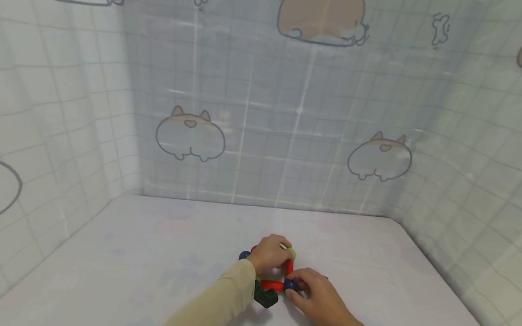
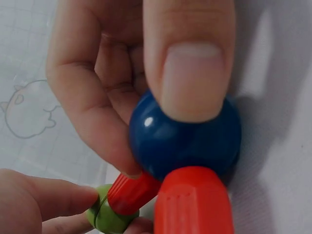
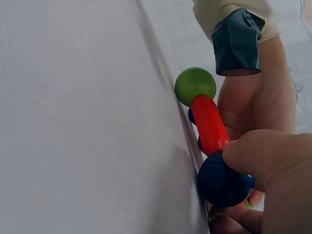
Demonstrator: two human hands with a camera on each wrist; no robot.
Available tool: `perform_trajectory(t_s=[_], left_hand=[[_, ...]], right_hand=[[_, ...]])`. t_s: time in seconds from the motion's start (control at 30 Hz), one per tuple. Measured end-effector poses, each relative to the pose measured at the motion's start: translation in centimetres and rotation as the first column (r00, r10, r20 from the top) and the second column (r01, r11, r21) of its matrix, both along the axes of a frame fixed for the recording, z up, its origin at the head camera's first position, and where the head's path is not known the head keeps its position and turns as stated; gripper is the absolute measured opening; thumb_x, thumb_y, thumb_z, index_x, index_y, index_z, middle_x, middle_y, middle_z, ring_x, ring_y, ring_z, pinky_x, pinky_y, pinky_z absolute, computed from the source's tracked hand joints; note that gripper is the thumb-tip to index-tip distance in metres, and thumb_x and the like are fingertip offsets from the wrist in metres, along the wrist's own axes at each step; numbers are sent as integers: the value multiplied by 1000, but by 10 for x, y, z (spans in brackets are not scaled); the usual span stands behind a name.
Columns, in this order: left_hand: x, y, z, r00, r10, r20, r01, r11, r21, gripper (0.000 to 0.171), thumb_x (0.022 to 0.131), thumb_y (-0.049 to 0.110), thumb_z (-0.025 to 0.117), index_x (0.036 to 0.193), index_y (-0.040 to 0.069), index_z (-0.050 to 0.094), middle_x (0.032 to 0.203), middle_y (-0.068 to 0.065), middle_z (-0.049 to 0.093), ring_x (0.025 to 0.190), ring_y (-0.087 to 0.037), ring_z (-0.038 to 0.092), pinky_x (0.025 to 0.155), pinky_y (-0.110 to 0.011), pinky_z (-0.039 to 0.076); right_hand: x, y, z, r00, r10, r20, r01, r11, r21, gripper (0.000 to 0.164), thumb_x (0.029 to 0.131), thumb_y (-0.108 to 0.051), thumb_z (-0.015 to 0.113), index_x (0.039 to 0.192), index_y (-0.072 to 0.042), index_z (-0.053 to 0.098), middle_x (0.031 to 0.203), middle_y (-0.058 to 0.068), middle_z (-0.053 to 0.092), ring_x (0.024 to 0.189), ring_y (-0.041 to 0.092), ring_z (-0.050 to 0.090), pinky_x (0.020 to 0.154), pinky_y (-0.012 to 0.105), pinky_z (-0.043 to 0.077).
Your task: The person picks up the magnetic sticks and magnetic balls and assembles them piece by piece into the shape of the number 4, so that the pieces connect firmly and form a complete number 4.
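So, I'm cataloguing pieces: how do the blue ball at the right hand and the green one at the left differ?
The blue ball is dark; the green ball is lighter, with a dark line across. The right hand pinches the blue ball, the left hand the green one. In the head view, the blue ball appears lower than the green ball. Both meet the same red rod.

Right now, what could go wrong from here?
The right hand pinches the blue ball where two red rods meet; twisting might loosen one. The dark left-wrist casing hangs near one rod and could knock it. The left hand partly covers a green ball in the head view, so a slip there might go unseen.
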State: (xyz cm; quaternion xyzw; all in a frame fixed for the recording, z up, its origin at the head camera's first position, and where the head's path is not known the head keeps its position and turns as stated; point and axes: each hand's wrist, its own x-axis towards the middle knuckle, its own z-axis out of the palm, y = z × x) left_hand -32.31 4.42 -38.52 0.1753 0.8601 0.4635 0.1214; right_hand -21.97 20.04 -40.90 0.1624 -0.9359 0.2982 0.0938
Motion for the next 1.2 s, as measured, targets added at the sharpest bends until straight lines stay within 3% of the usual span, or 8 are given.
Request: perform_trajectory(t_s=[0.17,0.27,0.4,0.53,0.87,1.2], left_hand=[[-4,-1,0,1000,-19,18,20,999,-26,28,84,14,65,111,8,70,82,1,65,66,-15,62,66,-33,51],[-4,-2,3,999,-32,-8,31,997,-66,31,81,11,65,112,10,70,92,-1,66,76,-16,62,74,-38,51],[-2,-4,6,998,-69,-13,68,993,-96,42,79,5,66,119,17,69,104,-3,66,90,-19,59,82,-46,48],[1,-6,8,996,-94,8,94,990,-106,48,78,-2,65,119,23,70,109,-1,65,92,-20,57,82,-47,48],[0,-7,11,994,-101,-43,94,986,-140,42,76,-1,66,114,19,72,103,-1,66,89,-18,57,83,-48,47],[-2,-5,12,995,-89,-43,81,984,-157,38,76,-1,69,109,19,70,96,-1,64,83,-19,56,80,-44,48]], right_hand=[[0,1,0,1000,12,-10,-12,1000,-5,26,88,-41,70,108,-24,65,93,-20,58,82,1,54,76,31,45],[0,1,2,1000,17,-18,-17,1000,-9,26,88,-40,70,108,-23,65,94,-20,59,81,1,54,74,30,44],[-1,1,2,1000,24,-19,-25,999,-24,27,88,-39,71,108,-22,65,95,-19,60,81,2,54,72,28,45],[-2,1,0,999,32,5,-31,999,-33,28,89,-41,69,109,-22,65,97,-18,60,83,1,55,74,28,47],[-4,1,-1,999,34,-13,-35,999,-41,27,89,-39,70,109,-22,65,96,-19,59,83,2,55,73,27,48],[-3,1,-1,999,38,-34,-40,998,-51,25,88,-35,71,108,-21,65,93,-17,59,81,3,54,71,25,47]])
